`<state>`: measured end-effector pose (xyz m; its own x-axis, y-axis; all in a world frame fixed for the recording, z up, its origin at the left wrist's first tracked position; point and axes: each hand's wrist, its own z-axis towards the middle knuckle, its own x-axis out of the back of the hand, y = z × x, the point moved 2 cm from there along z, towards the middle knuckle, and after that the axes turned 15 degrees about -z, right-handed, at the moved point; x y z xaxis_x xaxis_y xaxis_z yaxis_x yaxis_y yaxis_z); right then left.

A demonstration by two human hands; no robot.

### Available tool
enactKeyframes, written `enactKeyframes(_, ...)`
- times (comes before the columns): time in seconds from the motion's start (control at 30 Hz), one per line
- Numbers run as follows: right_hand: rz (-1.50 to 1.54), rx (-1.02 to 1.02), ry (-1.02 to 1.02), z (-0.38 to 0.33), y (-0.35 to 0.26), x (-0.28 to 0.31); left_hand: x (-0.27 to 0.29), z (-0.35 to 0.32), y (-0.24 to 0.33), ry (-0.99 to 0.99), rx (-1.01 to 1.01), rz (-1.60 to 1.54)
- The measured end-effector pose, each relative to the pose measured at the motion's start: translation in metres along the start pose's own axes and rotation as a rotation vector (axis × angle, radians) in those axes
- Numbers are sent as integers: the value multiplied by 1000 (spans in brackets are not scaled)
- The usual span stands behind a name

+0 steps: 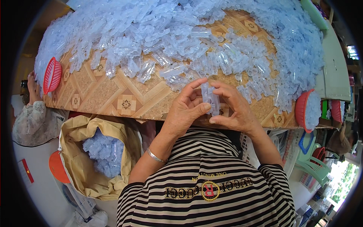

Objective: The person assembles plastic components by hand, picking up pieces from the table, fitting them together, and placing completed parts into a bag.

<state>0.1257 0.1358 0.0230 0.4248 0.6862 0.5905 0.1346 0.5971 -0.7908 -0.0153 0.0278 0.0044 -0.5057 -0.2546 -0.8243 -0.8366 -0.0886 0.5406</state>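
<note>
In front of my striped shirt, at the table's near edge, I hold a clear plastic piece (210,99), long and narrow with moulded shapes in it. My left hand (186,108) pinches it from the left, its thumb on the face and its index finger at the top end. My right hand (239,110) curves round the other side, fingertips by the upper right edge and thumb by the lower end. Just beyond my fingers lie loose clear plastic pieces (176,72), part of a large pale-blue heap (151,22) across the table.
A patterned wooden table (124,92) carries the heap. A red basket (51,75) stands at its left edge; another red basket (302,109), full of pieces, is at the right. Lower left, a brown paper sack (72,142) holds more pieces. Another person's sleeve (36,123) shows far left.
</note>
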Motion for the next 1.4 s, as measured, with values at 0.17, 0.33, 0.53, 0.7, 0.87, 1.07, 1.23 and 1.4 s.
enactKeyframes(0.17,-225,2,91,0,4,8,3,-1,0,52,22,-60)
enactKeyframes(0.33,-505,-10,139,1,10,6,7,0,-1,62,5,-44)
enactKeyframes(0.53,-539,-91,239,2,15,29,8,1,-3,79,23,-58)
enactKeyframes(0.7,-762,-198,443,-4,55,91,7,3,-3,76,38,-41)
enactKeyframes(0.87,-970,-428,358,-14,90,115,3,8,-3,75,56,-38)
enactKeyframes(1.07,-816,-388,394,-14,100,118,-3,13,-2,80,79,-28)
enactKeyframes(1.23,-792,-258,456,-11,77,114,-7,18,-3,69,91,-26)
enactKeyframes(1.4,-658,-171,399,-9,57,106,-9,21,-4,55,105,-60)
